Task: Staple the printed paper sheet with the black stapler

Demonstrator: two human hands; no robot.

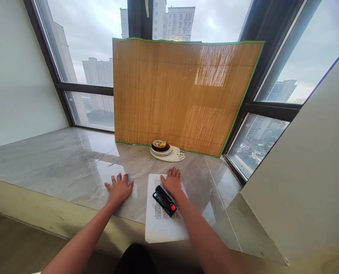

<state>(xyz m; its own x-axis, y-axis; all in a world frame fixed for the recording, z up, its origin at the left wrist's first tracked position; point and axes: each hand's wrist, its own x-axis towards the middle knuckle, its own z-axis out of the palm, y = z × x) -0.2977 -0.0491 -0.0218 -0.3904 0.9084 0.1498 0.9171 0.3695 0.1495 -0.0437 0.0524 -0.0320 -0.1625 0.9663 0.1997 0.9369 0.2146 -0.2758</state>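
Note:
My left hand lies flat on the grey marble sill with its fingers spread, holding nothing. To the right of it, white printed paper rests on the sill, its near end reaching past the front edge. A black stapler with a red part at its near end lies slantwise on the paper. My right hand is stretched out over the far part of the paper, just beyond the stapler, fingers extended. My right wrist and forearm cover the paper's right side. Whether the hand touches the stapler, I cannot tell.
A stack of plates with a small dark dish on top stands beyond the paper, beside a pale oval plate. A bamboo mat leans against the dark window frame. The marble sill ends at a pale front edge.

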